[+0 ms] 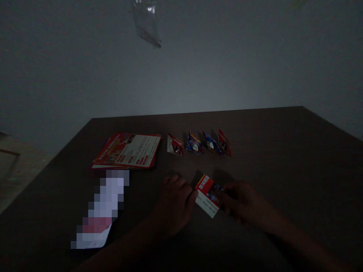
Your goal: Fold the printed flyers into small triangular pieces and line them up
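Observation:
Between my hands is a small folded leaflet (209, 194), red and white with printed text and a dark picture, tilted over the dark tabletop. My right hand (241, 200) pinches its right side between thumb and fingers. At the left edge, the thumb of my left hand (177, 202) presses on the paper; the other fingers are curled, and their tips are hidden. Beyond my hands, several folded paper pieces (195, 144), red, blue and white, stand in a row. A stack of printed leaflets (136, 151), mostly red with a white panel, lies to the left.
The dark wooden table (269, 151) reaches back to a grey wall (227, 68). A lit phone (104, 211), its screen blurred into blocks, lies at the left near my left forearm. On the wall hangs a clear plastic holder (147, 24). The light is dim.

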`<state>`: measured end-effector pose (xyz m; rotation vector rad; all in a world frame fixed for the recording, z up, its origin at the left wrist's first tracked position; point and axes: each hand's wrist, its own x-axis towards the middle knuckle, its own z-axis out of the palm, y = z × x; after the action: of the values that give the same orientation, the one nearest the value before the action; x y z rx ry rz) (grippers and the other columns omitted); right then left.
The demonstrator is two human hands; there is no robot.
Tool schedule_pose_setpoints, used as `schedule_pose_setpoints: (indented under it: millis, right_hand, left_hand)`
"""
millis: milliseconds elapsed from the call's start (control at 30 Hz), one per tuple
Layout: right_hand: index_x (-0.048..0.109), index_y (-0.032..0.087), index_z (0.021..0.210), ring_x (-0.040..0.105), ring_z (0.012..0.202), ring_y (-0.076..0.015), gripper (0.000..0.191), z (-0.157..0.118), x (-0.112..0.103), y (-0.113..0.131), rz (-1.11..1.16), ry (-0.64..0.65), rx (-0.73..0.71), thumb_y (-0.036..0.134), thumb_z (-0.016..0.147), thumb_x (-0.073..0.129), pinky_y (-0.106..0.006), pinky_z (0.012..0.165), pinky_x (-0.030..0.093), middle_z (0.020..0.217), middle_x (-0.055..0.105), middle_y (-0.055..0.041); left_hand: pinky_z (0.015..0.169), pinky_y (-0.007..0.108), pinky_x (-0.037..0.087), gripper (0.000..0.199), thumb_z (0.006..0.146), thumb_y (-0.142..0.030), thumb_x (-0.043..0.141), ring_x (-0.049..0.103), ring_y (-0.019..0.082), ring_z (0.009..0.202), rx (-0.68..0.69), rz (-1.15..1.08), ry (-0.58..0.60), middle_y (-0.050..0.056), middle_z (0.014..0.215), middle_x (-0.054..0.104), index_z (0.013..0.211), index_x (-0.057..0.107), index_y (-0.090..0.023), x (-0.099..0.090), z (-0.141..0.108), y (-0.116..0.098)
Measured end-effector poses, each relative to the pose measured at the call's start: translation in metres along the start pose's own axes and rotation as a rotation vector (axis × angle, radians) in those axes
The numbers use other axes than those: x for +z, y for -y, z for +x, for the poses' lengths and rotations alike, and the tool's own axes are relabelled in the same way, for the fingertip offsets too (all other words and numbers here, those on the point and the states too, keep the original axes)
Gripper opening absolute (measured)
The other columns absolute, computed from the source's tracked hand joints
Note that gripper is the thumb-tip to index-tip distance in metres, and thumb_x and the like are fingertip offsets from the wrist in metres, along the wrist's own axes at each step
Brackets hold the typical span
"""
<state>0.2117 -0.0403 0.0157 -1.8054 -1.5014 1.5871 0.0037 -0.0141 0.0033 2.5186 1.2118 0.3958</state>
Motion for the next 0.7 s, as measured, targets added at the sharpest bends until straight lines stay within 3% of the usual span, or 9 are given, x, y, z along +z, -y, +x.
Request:
schedule_pose_setpoints:
  millis: [133, 233, 333, 433, 567, 700]
  right_hand:
    - [0.063, 0.015, 0.072, 0.048, 0.036, -0.0083, 0.033, 0.002, -0.003, 0.000, -0.212, -0.089, -0.089, 0.042, 0.086, 0.048, -0.019, 0.035, 0.033, 0.052, 0.056, 0.0013]
    - [0.066, 0.017, 0.071, 0.058, 0.049, -0.0145, 0.031, 0.004, -0.006, -0.003, -0.414, -0.206, -0.197, 0.040, 0.084, 0.051, -0.024, 0.045, 0.039, 0.059, 0.064, -0.0039]
    - [0.067, 0.019, 0.073, 0.062, 0.057, -0.0191, 0.028, 0.004, -0.009, -0.006, -0.543, -0.289, -0.150, 0.044, 0.080, 0.057, -0.027, 0.049, 0.039, 0.067, 0.068, -0.0068]
    - [0.066, 0.020, 0.076, 0.061, 0.056, -0.0196, 0.026, 0.002, -0.012, -0.007, -0.584, -0.350, -0.137, 0.045, 0.076, 0.062, -0.027, 0.048, 0.038, 0.067, 0.068, -0.0059]
    - [0.065, 0.021, 0.078, 0.063, 0.067, -0.0176, 0.005, 0.004, -0.014, -0.010, -0.497, -0.295, -0.430, 0.026, 0.079, 0.063, -0.027, 0.059, 0.044, 0.077, 0.068, -0.0033]
    - [0.065, 0.020, 0.077, 0.063, 0.077, -0.0166, 0.009, 0.008, -0.014, -0.013, -0.395, -0.202, -0.603, 0.014, 0.080, 0.059, -0.027, 0.068, 0.048, 0.088, 0.066, -0.0037]
  left_hand:
    - [0.078, 0.039, 0.037, 0.026, 0.092, -0.025, 0.042, 0.048, 0.020, 0.083, 0.002, 0.073, 0.006, 0.006, 0.082, 0.055, 0.077, 0.061, -0.016, 0.000, -0.001, -0.002]
    - [0.078, 0.040, 0.037, 0.025, 0.091, -0.028, 0.045, 0.048, 0.021, 0.083, 0.004, 0.124, 0.009, 0.006, 0.083, 0.055, 0.076, 0.060, -0.016, 0.000, 0.000, -0.003]
    - [0.076, 0.040, 0.038, 0.020, 0.090, -0.028, 0.047, 0.048, 0.022, 0.084, -0.002, 0.148, 0.010, 0.007, 0.086, 0.056, 0.079, 0.059, -0.016, 0.000, 0.001, -0.004]
    - [0.079, 0.038, 0.038, 0.012, 0.090, -0.020, 0.047, 0.049, 0.022, 0.087, 0.081, 0.098, 0.021, 0.007, 0.092, 0.058, 0.090, 0.058, -0.015, 0.001, 0.003, -0.003]
    - [0.085, 0.039, 0.036, 0.018, 0.091, -0.013, 0.043, 0.050, 0.021, 0.092, 0.245, 0.042, 0.046, 0.006, 0.100, 0.060, 0.099, 0.058, -0.016, 0.000, 0.002, -0.002]
    - [0.088, 0.041, 0.035, 0.020, 0.087, -0.028, 0.055, 0.050, 0.024, 0.097, 0.243, -0.009, 0.045, 0.007, 0.103, 0.061, 0.103, 0.059, -0.017, -0.003, 0.001, -0.003]
